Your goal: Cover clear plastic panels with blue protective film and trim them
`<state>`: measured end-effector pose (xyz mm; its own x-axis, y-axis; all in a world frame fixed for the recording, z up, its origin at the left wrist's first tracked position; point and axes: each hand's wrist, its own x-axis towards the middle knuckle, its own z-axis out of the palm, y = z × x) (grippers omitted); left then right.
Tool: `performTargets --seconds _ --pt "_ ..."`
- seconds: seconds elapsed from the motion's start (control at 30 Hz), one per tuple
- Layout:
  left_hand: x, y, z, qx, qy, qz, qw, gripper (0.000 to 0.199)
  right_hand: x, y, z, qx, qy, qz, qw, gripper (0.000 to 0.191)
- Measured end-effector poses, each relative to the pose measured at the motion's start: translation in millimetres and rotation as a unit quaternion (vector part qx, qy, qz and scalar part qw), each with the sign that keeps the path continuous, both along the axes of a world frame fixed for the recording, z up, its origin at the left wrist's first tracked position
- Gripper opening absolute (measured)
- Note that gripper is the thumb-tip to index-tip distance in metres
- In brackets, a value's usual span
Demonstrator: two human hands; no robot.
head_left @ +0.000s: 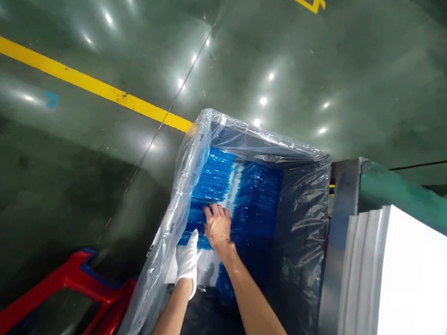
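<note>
A deep bin lined with a clear plastic bag [264, 140] stands below me, its liner folded over the rim. Inside, flat glossy blue packs [251, 204] stand packed on edge in rows, with a white band [232, 190] among them. My right hand [218, 227], bare, rests on the blue packs with its fingers spread. Beside it, my left hand [188, 256], in a white glove, presses against the near packs with its fingers together. The bottom of the bin is hidden.
A tall stack of white sheets [411, 302] rises at the right, next to a steel post [337, 259] and a green rail [412, 200]. A red cart frame [68, 284] sits at the lower left. A yellow line [74, 76] runs across the green floor.
</note>
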<state>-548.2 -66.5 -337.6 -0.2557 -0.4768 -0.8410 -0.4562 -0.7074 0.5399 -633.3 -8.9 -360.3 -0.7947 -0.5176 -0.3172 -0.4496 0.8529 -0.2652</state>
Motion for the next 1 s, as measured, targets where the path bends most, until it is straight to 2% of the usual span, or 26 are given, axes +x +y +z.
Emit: performTargets --seconds 0.17,0.37,0.47,0.57,0.77,0.83,0.9,1.0 --pt "16.7 2.1 -5.1 0.036 0.008 0.005 0.999 0.049 -7.6 10.4 6.6 -0.027 -0.017 0.009 0.999 0.047" --pt "36.4 1.2 -21.0 0.074 -0.022 0.025 0.997 0.053 -25.3 27.9 47.9 -0.113 0.001 -0.004 0.994 0.049" --pt "36.9 -1.2 -22.7 0.086 -0.011 0.022 0.996 0.057 -30.1 26.9 59.7 -0.121 -0.013 -0.006 0.993 0.046" --pt "34.9 -2.5 -23.7 0.088 -0.023 0.019 0.996 0.061 -24.1 21.4 55.4 -0.109 -0.036 -0.015 0.993 0.043" --pt "38.7 -2.5 -33.6 0.087 -0.063 0.006 0.994 0.057 1.7 18.9 25.6 -0.118 -0.027 -0.043 0.992 0.042" --pt "40.7 -2.9 -35.8 0.085 -0.067 0.003 0.994 0.058 6.3 24.6 21.4 -0.129 -0.011 -0.063 0.990 0.042" --pt "42.1 -3.6 -35.9 0.080 -0.067 0.003 0.995 0.060 9.5 34.1 26.3 -0.157 -0.004 -0.062 0.986 0.043" --pt "43.7 -5.0 -32.6 0.084 -0.060 0.005 0.995 0.063 12.8 53.4 49.0 -0.216 -0.028 -0.089 0.972 0.042"
